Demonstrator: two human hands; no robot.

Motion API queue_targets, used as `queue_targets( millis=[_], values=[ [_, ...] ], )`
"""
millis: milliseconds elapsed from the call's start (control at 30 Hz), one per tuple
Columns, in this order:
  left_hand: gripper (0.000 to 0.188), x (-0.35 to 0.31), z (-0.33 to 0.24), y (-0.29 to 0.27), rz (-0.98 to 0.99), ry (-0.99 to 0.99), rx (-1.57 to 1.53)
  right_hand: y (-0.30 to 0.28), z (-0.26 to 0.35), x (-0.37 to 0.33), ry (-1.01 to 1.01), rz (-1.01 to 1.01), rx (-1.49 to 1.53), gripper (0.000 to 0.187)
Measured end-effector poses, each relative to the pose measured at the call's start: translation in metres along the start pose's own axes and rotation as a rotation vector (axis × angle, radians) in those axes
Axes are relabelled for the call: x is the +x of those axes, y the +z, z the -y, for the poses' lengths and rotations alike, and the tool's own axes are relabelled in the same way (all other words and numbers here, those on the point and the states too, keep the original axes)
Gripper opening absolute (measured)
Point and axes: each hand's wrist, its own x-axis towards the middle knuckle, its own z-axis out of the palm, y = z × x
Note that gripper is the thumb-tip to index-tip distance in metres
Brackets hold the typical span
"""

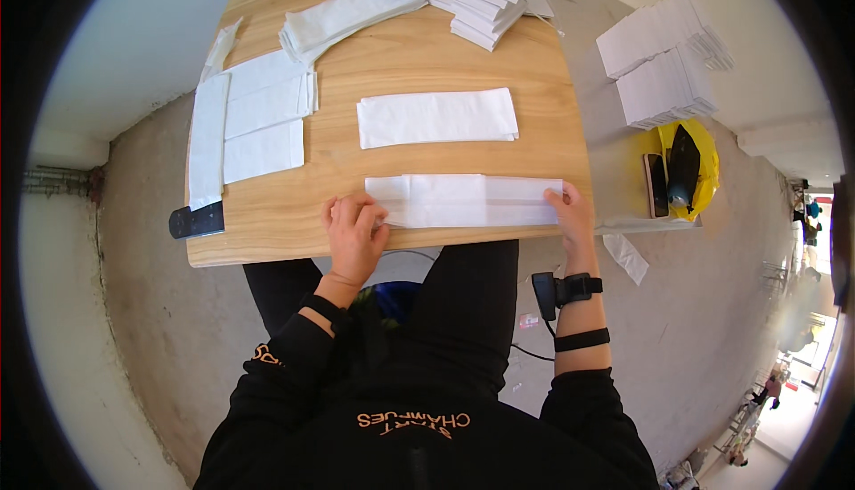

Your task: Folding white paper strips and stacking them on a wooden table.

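Observation:
A long white folded strip [445, 200], thin like paper or cloth, lies flat along the front of the wooden table. It has a plain white band in the middle and greyer, see-through-looking stretches toward both ends. At its left end, the curled fingers of my left hand [356, 239] pinch the lower corner. My right hand [574, 212] grips the right end, thumb on top and the other fingers partly hidden. Just beyond lies a second folded white piece [436, 118], untouched by either hand. Whether these pieces are paper or fabric I cannot tell.
White folded sheets [263, 120] cover the table's [334, 169] left side, beside a black object [198, 220]. Farther back are a stack of white sleeves [347, 22] and piled white boxes [481, 0]. To the right stand more white boxes [663, 80], a phone [655, 185] and a yellow bag [708, 174].

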Motion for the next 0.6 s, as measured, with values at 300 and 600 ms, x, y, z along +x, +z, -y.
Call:
queue_targets(
  millis=[300, 600],
  values=[
    [0.02, 0.0, 0.0, -0.001, -0.009, -0.011, 0.012, 0.009, -0.006, 0.007, -0.119, -0.093, -0.123, 0.04],
    [0.018, 0.001, 0.0, -0.002, -0.021, -0.027, 0.027, 0.048, 0.046, -0.036, -0.558, -0.525, -0.837, 0.038]
  ],
)
